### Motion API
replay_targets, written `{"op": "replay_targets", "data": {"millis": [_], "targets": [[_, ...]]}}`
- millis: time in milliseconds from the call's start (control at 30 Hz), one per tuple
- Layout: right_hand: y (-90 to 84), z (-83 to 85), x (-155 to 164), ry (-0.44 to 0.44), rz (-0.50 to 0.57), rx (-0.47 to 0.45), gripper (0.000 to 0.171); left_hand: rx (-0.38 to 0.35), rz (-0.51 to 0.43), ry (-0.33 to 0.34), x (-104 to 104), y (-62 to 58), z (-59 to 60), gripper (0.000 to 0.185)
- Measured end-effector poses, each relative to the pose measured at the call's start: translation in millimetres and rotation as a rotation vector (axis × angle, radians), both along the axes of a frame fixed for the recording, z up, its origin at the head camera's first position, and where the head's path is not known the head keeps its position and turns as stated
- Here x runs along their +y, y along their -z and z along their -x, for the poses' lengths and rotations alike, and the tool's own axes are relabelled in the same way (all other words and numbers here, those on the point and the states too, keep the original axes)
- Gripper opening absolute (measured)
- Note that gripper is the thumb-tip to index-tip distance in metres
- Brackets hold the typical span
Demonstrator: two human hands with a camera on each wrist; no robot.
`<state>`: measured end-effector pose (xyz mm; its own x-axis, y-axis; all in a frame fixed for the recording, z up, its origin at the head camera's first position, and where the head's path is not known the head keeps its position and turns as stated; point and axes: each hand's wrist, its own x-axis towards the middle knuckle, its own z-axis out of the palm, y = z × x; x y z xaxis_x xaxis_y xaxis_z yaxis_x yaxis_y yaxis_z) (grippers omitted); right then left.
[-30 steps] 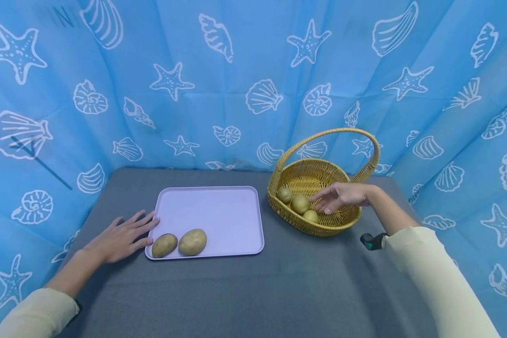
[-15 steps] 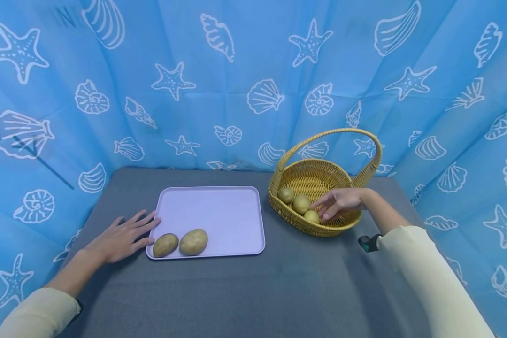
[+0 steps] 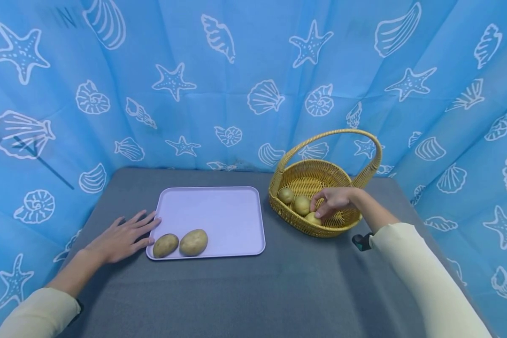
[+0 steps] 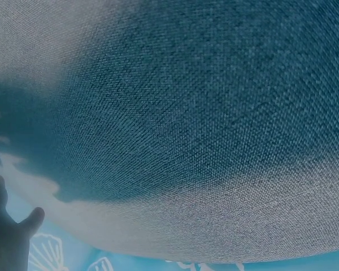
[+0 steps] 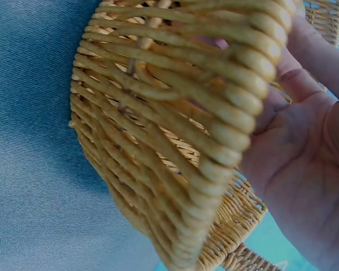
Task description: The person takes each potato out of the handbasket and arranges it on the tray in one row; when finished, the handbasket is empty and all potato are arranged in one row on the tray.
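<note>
My right hand (image 3: 335, 199) reaches into a yellow wicker basket (image 3: 274, 206), its thumb and forefinger curled about the front one of three small, round, yellowish potatoes. That potato (image 3: 312, 218) is partly covered by the thumb; the other two, a middle potato (image 3: 302, 205) and a back potato (image 3: 285, 195), lie along the basket's left side. In the right wrist view, the basket wall hides the fingertips of my right hand (image 5: 305, 147). My left hand (image 3: 120, 237) lies with spread fingers at the left edge of a lilac tray (image 3: 224, 216), fingertips on its rim.
Two larger potatoes, a darker potato (image 3: 165, 245) and a paler potato (image 3: 194, 242), lie in the tray's front left corner. An arched handle (image 3: 329, 134) rises over the basket. Grey cloth (image 3: 236, 300) covers the table, and a blue shell-print curtain (image 3: 236, 56) hangs behind.
My right hand has moved left and down into the basket, and its thumb and forefinger have closed in on the front potato. The left hand has stayed at the tray edge.
</note>
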<state>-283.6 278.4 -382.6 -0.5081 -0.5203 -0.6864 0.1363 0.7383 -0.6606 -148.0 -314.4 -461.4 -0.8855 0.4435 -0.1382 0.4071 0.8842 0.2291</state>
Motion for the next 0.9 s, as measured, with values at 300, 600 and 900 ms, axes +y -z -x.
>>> {"op": "replay_targets", "data": {"millis": [300, 600, 900], "targets": [[-3.0, -4.6, 0, -0.092, 0.021, 0.088, 0.041, 0.006, 0.002, 0.001, -1, -1.7, -0.8, 0.065], [-7.1, -9.0, 7, -0.241, 0.039, 0.248, 0.044, 0.012, 0.012, 0.005, 0, -1.3, 0.0, 0.065], [-28.8, -11.1, 10, -0.243, 0.098, 0.368, 0.041, 0.021, -0.002, 0.008, 1, -2.0, -0.9, 0.064]]}}
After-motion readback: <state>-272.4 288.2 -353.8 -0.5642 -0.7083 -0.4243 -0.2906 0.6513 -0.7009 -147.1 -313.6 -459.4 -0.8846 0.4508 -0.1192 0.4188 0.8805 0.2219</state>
